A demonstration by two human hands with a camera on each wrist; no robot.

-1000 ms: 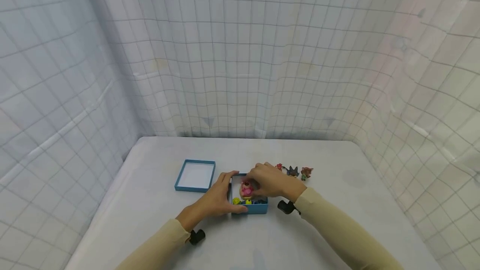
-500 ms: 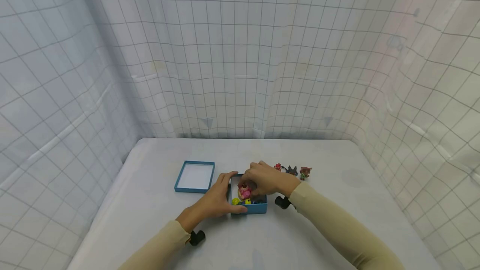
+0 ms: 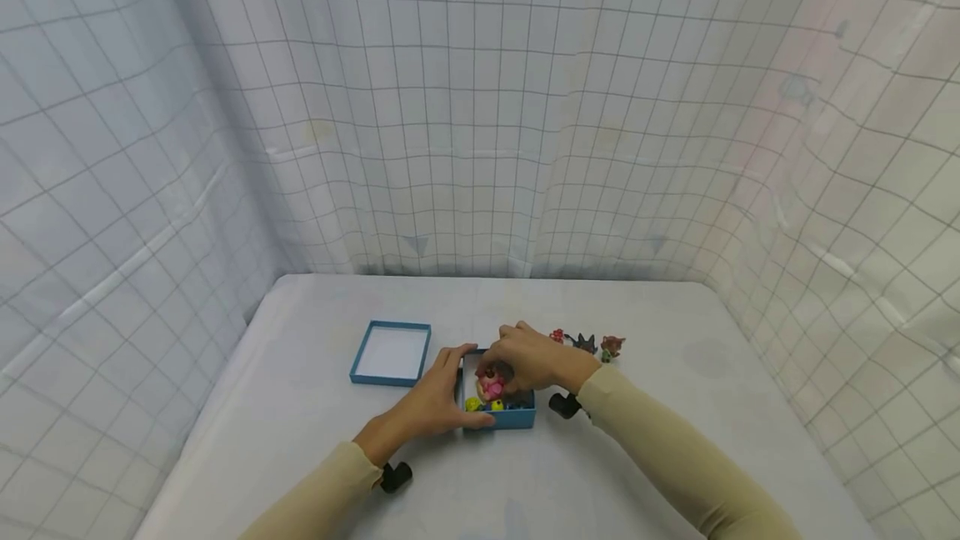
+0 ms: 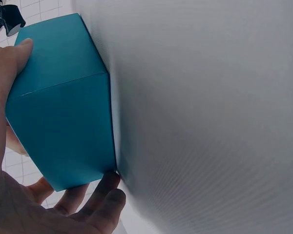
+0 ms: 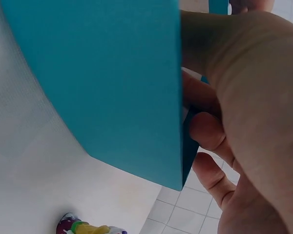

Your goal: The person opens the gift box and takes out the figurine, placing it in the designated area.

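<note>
A blue open-topped box [image 3: 512,418] stands on the white table, also large in the left wrist view as a plain blue box [image 4: 63,131]. My left hand [image 3: 433,400] grips it from the left, thumb on the near wall and fingers at the far side. Reaching in from the right, my right hand [image 3: 531,359] holds a pink toy figurine [image 3: 491,385] between thumb and fingers inside the box. Small yellow figurines [image 3: 472,403] and dark pieces lie along the near inner wall. In the right wrist view, the box wall [image 5: 102,87] hides the held figurine.
A shallow blue lid [image 3: 386,380] with a white inside lies to the left of the box. Behind my right wrist are a small red figurine [image 3: 557,335], a dark pointy-eared one [image 3: 584,343] and a brown one [image 3: 612,346]. Gridded white curtains [image 3: 480,148] surround the table.
The right hand has shifted slightly left inside the box, and the pink figurine has moved slightly left and tilted with it. The left hand keeps its hold on the box.
</note>
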